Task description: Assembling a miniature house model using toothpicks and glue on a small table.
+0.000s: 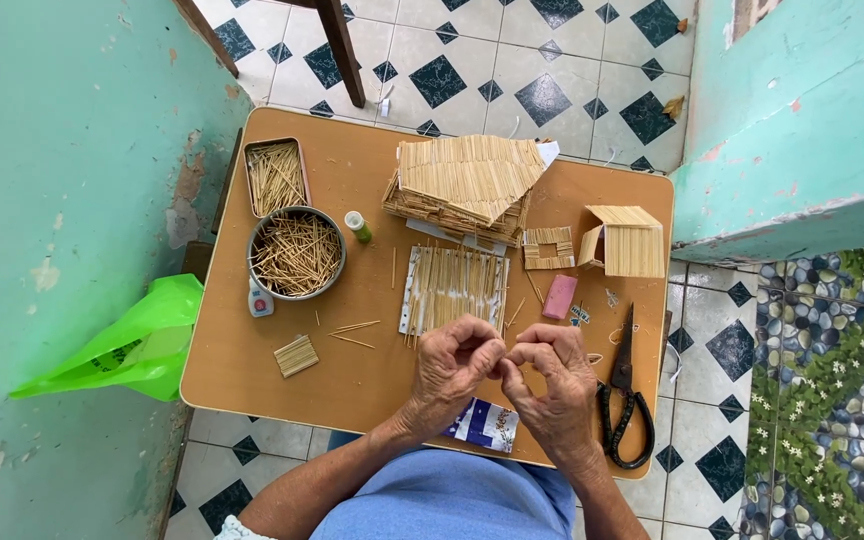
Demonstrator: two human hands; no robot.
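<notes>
Your left hand [449, 362] and right hand [544, 372] grip pinched together, fingertips meeting on something too small to tell, just over the near bench [252, 370] edge. Beyond them lies a half-filled stick panel [452, 288]; farther off, the finished roof [467, 178] and little hut [624, 240] stand.

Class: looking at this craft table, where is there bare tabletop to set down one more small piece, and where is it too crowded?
Bare wood lies along the orange-brown wooden table's near-left corner, around the small flat stick bundle, and along the far edge between the rectangular stick tin and the large stick roof model. The middle and right are crowded: stick panel, small stick house, black scissors.
</notes>
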